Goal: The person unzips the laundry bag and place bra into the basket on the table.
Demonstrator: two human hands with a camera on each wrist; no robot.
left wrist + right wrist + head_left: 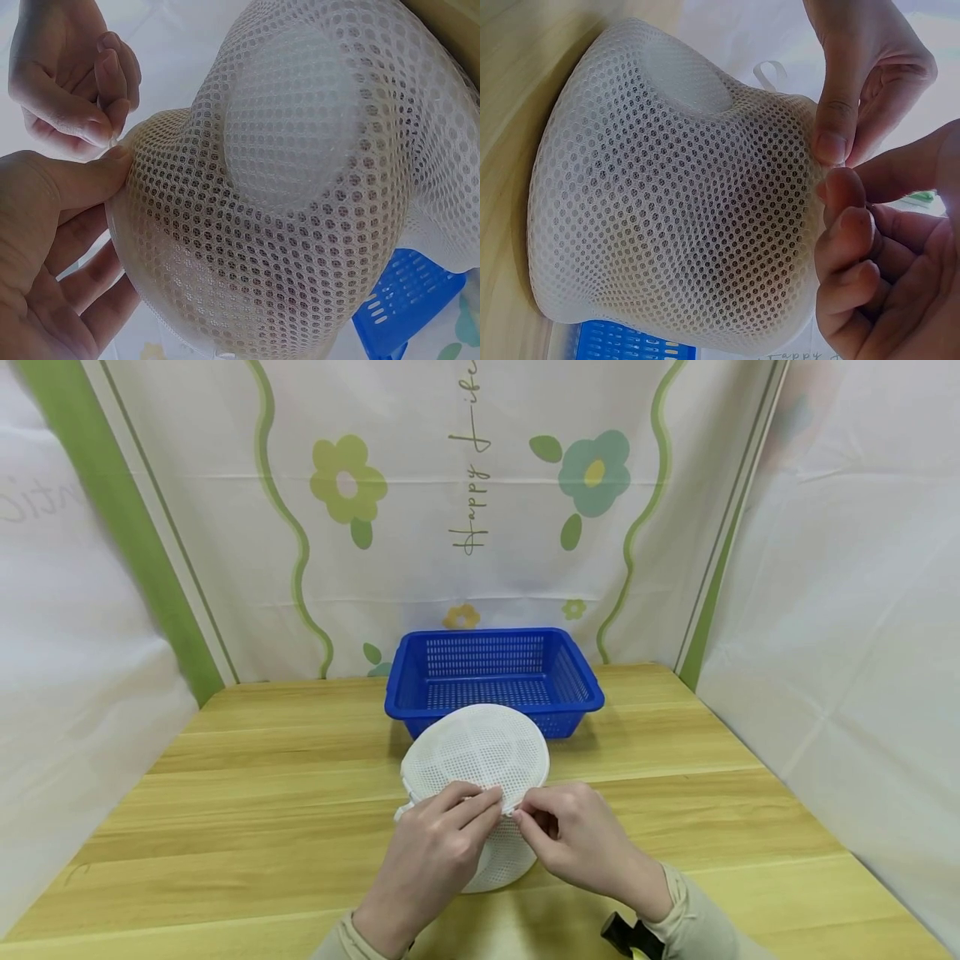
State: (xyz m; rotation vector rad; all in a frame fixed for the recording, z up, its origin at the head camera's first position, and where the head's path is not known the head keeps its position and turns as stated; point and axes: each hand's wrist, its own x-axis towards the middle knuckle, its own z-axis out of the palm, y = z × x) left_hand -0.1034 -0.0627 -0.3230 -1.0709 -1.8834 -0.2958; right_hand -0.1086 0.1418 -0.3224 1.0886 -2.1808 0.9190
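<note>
A white mesh laundry bag (476,747) stands on the table, its round top tilted toward the front. My left hand (442,852) lies over the near edge of that top. In the left wrist view, the left thumb and fingers (82,180) pinch the bag's rim. Close beside it, my right hand (581,835) pinches a small bit at the same rim between thumb and index finger; the fingertips mostly hide what it is. A pale round patch (292,116) shows on the mesh side. The right wrist view shows a small white loop (769,75) at the bag's edge.
Behind the bag sits a blue plastic basket (483,656) with slotted walls. Both stand on a wood-grain table (262,827). White printed curtains (420,568) enclose the back and sides. A black object (618,935) shows by the right sleeve.
</note>
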